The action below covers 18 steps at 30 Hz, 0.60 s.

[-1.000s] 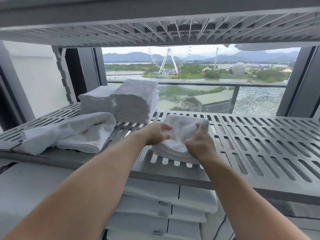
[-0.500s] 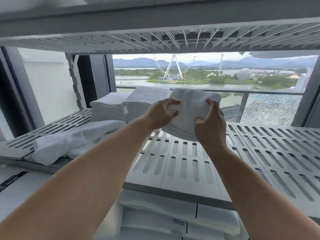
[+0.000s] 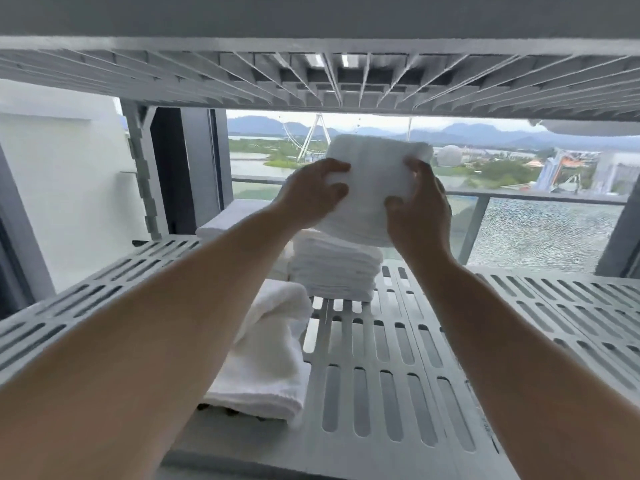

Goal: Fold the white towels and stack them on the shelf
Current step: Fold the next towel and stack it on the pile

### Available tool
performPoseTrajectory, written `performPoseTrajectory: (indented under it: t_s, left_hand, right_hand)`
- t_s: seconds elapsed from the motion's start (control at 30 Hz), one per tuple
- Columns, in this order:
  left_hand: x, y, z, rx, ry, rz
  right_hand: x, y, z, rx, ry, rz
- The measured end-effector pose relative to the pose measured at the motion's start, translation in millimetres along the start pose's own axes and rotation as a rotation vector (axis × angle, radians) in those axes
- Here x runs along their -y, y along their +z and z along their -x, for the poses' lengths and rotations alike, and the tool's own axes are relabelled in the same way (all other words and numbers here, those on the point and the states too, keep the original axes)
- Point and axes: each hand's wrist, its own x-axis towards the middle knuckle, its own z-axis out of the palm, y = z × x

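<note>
**A:** Towels first. Where does the job stand?

**B:** Partway, I'd judge. One folded towel [image 3: 372, 188] is up in the air, held over the stack [image 3: 334, 270] that sits toward the back of the shelf [image 3: 398, 368]. It is not touching the stack; there's a clear gap under it.

**A:** And the hands?

**B:** Both are closed on that towel. The left hand [image 3: 311, 195] pinches its left edge, thumb on the near face and fingers curled round behind. The right hand [image 3: 417, 209] grips the right edge the same way. Nothing else is in either hand.

**A:** What counts as done?

**B:** The stack itself: several folded towels piled neatly. Just left of the stack, and a little behind it, a second pile [image 3: 232, 216] shows, partly hidden by the left arm, so I can't tell how many it holds.

**A:** And what's left?

**B:** The held towel still has to come down on the stack, squared to its edges. Then there's the loose towel [image 3: 270, 351] in front of the stack, nearer the shelf's front edge. It lies rumpled and loosely rolled, not folded flat, so it looks like the next one to fold. Whether more wait out of view, I can't say.
</note>
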Motion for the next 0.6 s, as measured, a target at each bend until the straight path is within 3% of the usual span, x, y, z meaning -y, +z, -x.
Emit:
performPoseTrajectory:
  t_s: [0.4, 0.6]
  left_hand:
    - [63, -18, -52, -0.052, 0.011, -0.06]
    - [81, 10, -66, 0.081, -0.119, -0.217]
  right_hand:
    - [5, 79, -35, 0.041, -0.012, -0.002]
    - [-31, 98, -47, 0.194, 0.109, 0.093]
